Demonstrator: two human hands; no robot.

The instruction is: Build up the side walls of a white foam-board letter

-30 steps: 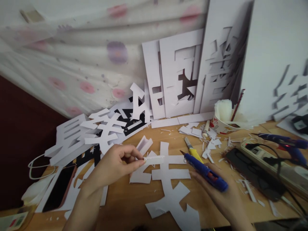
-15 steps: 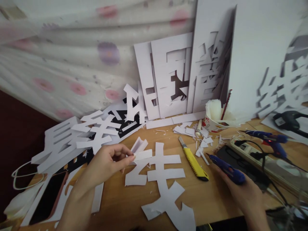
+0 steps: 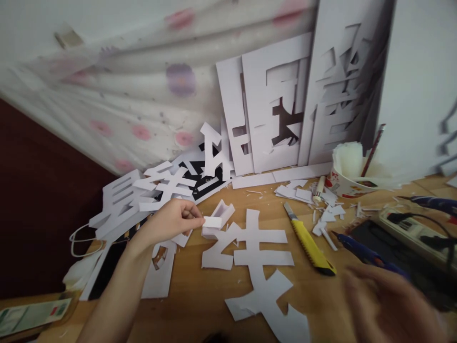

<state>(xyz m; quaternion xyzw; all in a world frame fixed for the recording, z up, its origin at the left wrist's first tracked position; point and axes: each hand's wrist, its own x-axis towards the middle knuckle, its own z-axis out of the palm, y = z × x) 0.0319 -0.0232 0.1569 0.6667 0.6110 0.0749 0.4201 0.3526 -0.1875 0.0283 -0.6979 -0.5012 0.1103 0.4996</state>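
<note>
My left hand (image 3: 183, 219) is closed in a pinch on a small white foam board strip (image 3: 213, 222). The strip is above a folded white piece (image 3: 223, 213), close to the upper left of a cut-out white character (image 3: 254, 247) lying flat on the wooden table. My right hand (image 3: 392, 302) is at the lower right, smeared by motion, so its fingers do not show clearly. Just beyond it is a blue hot glue gun (image 3: 371, 255), partly hidden by the hand. A yellow utility knife (image 3: 310, 243) lies between the character and the glue gun.
White scraps (image 3: 330, 214) lie by a paper cup (image 3: 348, 178) holding glue sticks and a pencil. A second blue glue gun (image 3: 435, 204) is near a power strip (image 3: 400, 221). Cut-out boards (image 3: 274, 109) lean at the back. More letters (image 3: 121, 200) pile up at left.
My right hand has come off the blue glue gun and moved toward the lower right. My left hand still pinches the strip. The view has swung to the left.
</note>
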